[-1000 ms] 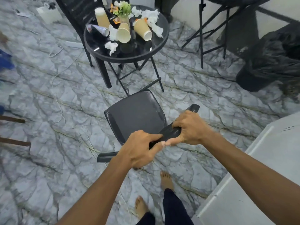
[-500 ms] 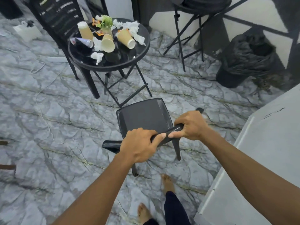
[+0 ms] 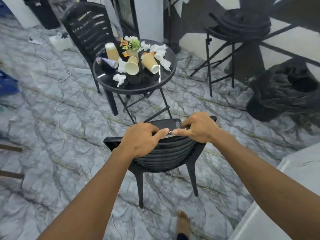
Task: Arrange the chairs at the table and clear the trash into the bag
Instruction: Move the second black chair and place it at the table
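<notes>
A person's left grip [image 3: 142,141] and right grip [image 3: 199,127] curl firmly around the top rail of a black plastic chair [image 3: 164,153], thumbs almost meeting, with the chair facing the nearby round glass counter [image 3: 147,84]. Paper cups [image 3: 132,67] and crumpled tissues [image 3: 119,78] litter the counter. A second chair [image 3: 90,32] stands behind it, and a black trash bag [image 3: 284,94] sits well apart at right.

The left hand [image 3: 142,139] and right hand [image 3: 199,127] grip the top rail of the chair [image 3: 164,155] side by side. Ahead of both hands stands the table [image 3: 149,85], with 3 cups [image 3: 132,67] and tissues [image 3: 119,78] on it. A 2nd chair [image 3: 90,32] stands behind the table, left of the left hand. The bag [image 3: 280,94] sits ahead, well right of the right hand.
</notes>
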